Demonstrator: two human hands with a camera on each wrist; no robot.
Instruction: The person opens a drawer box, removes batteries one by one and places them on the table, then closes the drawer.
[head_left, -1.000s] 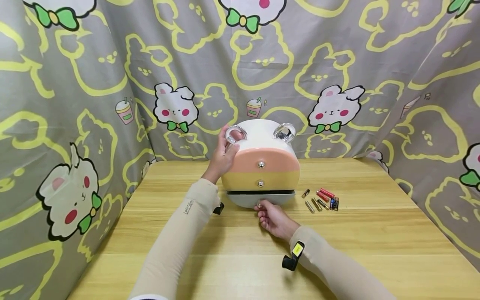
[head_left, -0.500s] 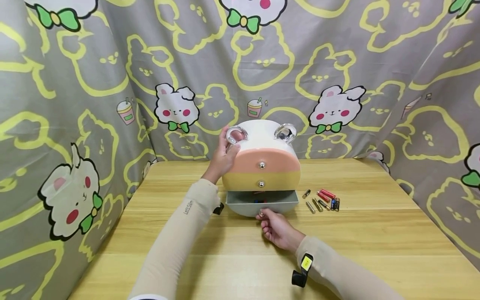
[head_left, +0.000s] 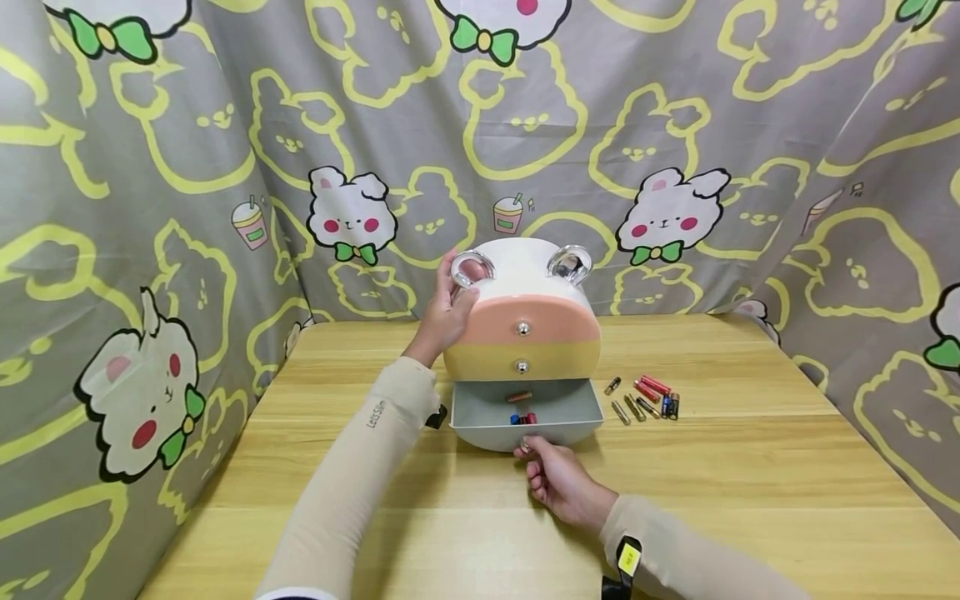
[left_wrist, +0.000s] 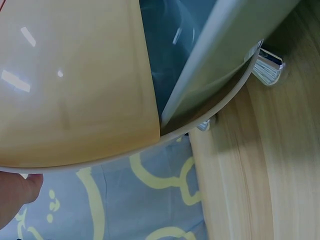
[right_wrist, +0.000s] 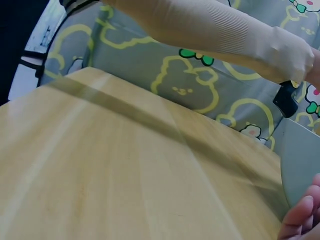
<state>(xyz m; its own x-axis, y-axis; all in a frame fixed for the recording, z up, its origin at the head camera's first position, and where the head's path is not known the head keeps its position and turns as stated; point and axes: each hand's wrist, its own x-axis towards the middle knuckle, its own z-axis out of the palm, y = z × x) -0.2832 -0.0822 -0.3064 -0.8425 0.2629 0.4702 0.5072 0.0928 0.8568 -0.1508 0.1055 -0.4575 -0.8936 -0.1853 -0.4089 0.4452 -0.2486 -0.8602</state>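
A small drawer cabinet (head_left: 525,267) with a white top, silver rings like ears, and orange and yellow drawer fronts stands on the table. My left hand (head_left: 444,317) holds its upper left side, thumb at the front edge and fingers behind the left ring (head_left: 474,268). Low at the front, my right hand (head_left: 566,483) pinches the knob of the grey bottom drawer (head_left: 487,436), which is pulled out. Inside lie a reddish battery (head_left: 520,397) at the back and several blue, dark and red ones (head_left: 531,418) near the front. The right hand's fingers mostly hide the knob.
Several loose batteries (head_left: 656,385), red, blue, gold and dark, lie on the wooden table (head_left: 750,467) right of the cabinet. A patterned grey curtain (head_left: 420,100) surrounds the table's back and sides. Silver feet (left_wrist: 267,67) show beneath the cabinet.
The right hand has moved toward me, drawing the bottom drawer from a narrow gap to well out, so the batteries in it show. The left hand has stayed put.
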